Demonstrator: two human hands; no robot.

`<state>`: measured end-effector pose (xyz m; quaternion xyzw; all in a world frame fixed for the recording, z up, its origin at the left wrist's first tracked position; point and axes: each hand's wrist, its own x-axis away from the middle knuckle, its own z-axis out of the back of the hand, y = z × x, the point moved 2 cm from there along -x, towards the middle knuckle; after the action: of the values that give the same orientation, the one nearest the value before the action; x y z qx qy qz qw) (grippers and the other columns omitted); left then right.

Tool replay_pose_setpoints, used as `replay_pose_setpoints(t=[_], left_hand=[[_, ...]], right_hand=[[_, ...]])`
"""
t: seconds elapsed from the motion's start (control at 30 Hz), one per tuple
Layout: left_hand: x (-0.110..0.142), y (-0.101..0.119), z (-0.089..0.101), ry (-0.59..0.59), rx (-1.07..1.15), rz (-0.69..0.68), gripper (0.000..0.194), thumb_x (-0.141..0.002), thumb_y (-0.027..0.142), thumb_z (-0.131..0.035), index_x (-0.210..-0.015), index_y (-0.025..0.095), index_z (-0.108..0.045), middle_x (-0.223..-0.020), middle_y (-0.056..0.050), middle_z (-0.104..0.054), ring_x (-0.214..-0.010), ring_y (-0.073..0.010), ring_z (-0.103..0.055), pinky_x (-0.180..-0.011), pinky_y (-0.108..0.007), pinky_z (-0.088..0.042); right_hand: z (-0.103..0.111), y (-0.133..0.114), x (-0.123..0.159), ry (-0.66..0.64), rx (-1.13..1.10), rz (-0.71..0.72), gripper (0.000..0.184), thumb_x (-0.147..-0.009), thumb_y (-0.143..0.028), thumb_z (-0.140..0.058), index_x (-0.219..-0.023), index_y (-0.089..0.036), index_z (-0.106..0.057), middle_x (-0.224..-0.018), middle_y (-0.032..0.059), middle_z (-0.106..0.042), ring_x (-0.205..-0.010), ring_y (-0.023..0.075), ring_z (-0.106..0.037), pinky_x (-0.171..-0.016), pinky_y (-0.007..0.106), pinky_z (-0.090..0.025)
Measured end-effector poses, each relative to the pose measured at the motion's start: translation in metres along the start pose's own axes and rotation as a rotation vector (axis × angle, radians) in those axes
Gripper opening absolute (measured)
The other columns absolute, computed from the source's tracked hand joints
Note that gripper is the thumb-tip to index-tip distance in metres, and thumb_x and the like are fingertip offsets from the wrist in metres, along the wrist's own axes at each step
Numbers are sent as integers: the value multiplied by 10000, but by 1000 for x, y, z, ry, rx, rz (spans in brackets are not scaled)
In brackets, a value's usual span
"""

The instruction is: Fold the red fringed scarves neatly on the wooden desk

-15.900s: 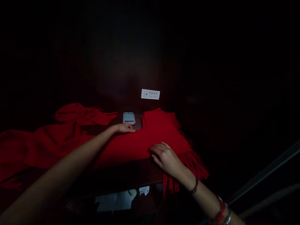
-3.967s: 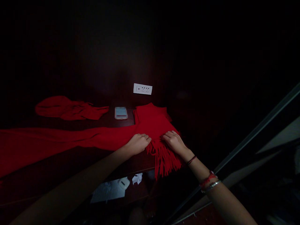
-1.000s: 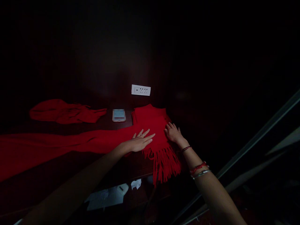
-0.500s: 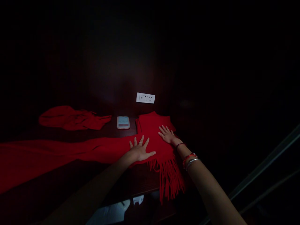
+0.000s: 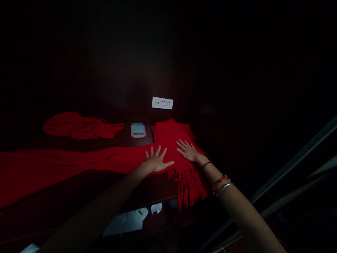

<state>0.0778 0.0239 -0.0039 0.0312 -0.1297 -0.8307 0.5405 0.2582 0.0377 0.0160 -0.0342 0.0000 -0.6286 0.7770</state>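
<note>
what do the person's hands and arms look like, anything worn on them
Both are bare as far as the view shows, without visible sleeves. The left hand wears a thin ring on one finger. Behind the right hand come a thin dark band, then a red bracelet and a silver-coloured bangle.

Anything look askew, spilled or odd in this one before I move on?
Slightly: the scarf has its fringe hanging past the edge of the table, a crumpled white scrap lies lower down like litter, and the phone has an oddly pixelated screen. No spill shows, though the dimness hides much.
</note>
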Motion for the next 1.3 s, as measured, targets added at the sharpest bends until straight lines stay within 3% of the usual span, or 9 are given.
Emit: replay_pose_setpoints(t=[0.2,0.3,0.37,0.43,0.67,0.8,0.97,1.1,1.3], left_hand=[[3,0,2,58,4,-29,887,-608,775,-168,-1323,260,-71,-1381,-60,34,-1210,-394,47,-910,-600,-36],[4,2,1,128,-9,-211,788,-675,723,-164,-1319,286,-45,-1381,-22,67,-1230,-327,83,-938,-562,-39],[4,4,0,87,-14,-336,701,-721,677,-159,-1312,319,-37,-1382,5,58,-1241,-288,71,-957,-527,-60],[4,5,0,18,-15,-372,658,-740,658,-157,-1306,341,-46,-1384,15,32,-1245,-284,43,-962,-512,-74],[3,5,1,-8,-16,-351,685,-728,666,-189,-1309,332,-50,-1382,26,17,-1245,-293,15,-969,-492,-81],[1,1,2,23,10,-324,725,-740,655,-154,-1324,247,-22,-1380,-27,44,-1253,-255,3,-979,-451,-112],[-4,-3,-1,62,-28,-225,690,-771,609,-119,-1329,209,-59,-1382,-42,-3,-1253,-259,-9,-972,-466,-121],[-6,-3,-4,43,-36,-161,705,-734,657,-137,-1322,275,-60,-1382,-10,5,-1237,-326,8,-940,-546,-99],[-3,0,-1,12,-1,-145,717,-728,664,-125,-1323,272,-46,-1382,-13,2,-1238,-323,5,-948,-540,-77]], right_hand=[[10,9,1,28,-11,-48,610,-798,-571,-102,-1323,-262,-102,-1393,4,-45,-1257,224,3,-993,462,-43],[10,8,7,56,-19,-9,614,-790,-585,-103,-1321,-278,-91,-1394,-4,-30,-1256,225,19,-990,467,-39],[6,11,9,25,-23,-20,615,-790,-583,-103,-1321,-274,-95,-1393,0,-34,-1255,227,16,-992,463,-43],[1,18,9,-2,-30,-56,614,-794,-575,-95,-1323,-263,-98,-1393,7,-39,-1255,227,10,-993,457,-56],[10,35,7,12,-14,-133,604,-810,-537,-88,-1327,-226,-99,-1392,9,-49,-1258,215,-4,-991,457,-78],[21,13,-4,95,4,25,603,-808,-544,-62,-1327,-237,-81,-1392,-8,-29,-1259,189,20,-998,442,-57],[12,-7,-29,59,13,114,587,-811,-540,-80,-1324,-255,-92,-1394,0,-32,-1258,203,7,-994,450,-63],[7,12,-44,53,1,23,564,-819,-523,-77,-1322,-268,-83,-1395,23,-37,-1257,201,6,-990,456,-49],[10,55,-49,46,-10,-194,578,-824,-503,-89,-1327,-218,-83,-1392,41,-45,-1257,206,-14,-985,466,-67]])
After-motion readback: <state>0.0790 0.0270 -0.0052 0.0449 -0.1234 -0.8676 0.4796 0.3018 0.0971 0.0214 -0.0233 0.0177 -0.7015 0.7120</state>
